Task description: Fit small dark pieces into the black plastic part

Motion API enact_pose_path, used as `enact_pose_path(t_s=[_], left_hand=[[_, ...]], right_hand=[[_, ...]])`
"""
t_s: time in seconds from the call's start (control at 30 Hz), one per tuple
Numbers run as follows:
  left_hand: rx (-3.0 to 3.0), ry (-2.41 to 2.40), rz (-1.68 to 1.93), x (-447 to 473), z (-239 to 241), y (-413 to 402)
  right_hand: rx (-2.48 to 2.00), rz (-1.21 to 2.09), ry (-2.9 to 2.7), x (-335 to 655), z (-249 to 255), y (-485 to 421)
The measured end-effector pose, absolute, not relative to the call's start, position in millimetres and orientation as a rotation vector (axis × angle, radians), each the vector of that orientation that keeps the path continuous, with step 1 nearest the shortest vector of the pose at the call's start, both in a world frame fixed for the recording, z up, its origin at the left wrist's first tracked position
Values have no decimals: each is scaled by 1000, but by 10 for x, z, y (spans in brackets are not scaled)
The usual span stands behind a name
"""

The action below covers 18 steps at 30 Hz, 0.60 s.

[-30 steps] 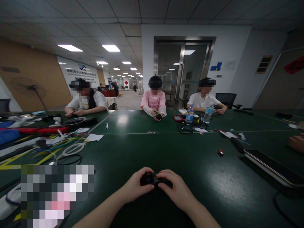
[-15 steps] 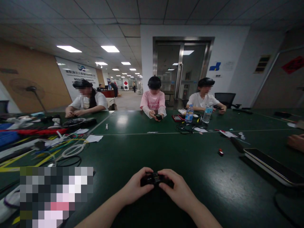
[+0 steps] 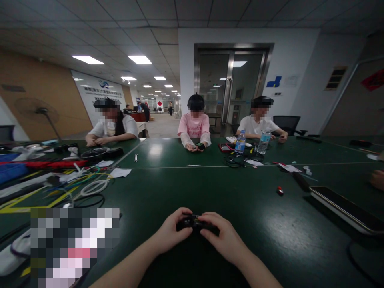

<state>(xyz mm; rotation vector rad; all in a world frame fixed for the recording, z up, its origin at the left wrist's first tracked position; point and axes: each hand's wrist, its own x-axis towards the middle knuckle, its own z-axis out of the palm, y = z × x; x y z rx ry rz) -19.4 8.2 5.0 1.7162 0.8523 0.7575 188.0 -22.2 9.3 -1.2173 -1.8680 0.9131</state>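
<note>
A small black device (image 3: 196, 222), whose exact kind I cannot make out, is held between both hands low over the green table (image 3: 168, 188). My left hand (image 3: 175, 228) closes on its left end, thumb on the near side and fingers curled over the far side. On its right end my right hand (image 3: 217, 230) grips the same way. The fingers cover much of both ends. A small red and dark item (image 3: 280, 191) lies apart, to the right and farther back.
Cables (image 3: 93, 187) and papers (image 3: 120, 172) crowd the left side. A flat dark case with a light edge (image 3: 345, 208) lies at the right. Two bottles (image 3: 240, 142) stand at the back. Three people (image 3: 194, 126) sit opposite; another person's hand (image 3: 377, 178) shows at the right edge.
The black device has tipped slightly in my hands, so its middle block shows less. The view has shifted a little. The person opposite in pink has moved both hands slightly.
</note>
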Motion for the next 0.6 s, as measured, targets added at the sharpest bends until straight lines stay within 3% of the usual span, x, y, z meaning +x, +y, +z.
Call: enact_pose_path(t_s=[0.6], left_hand=[[1682,836,705,-223,44,106]], right_hand=[[-1251,1001,-1772,1862,126,-228]])
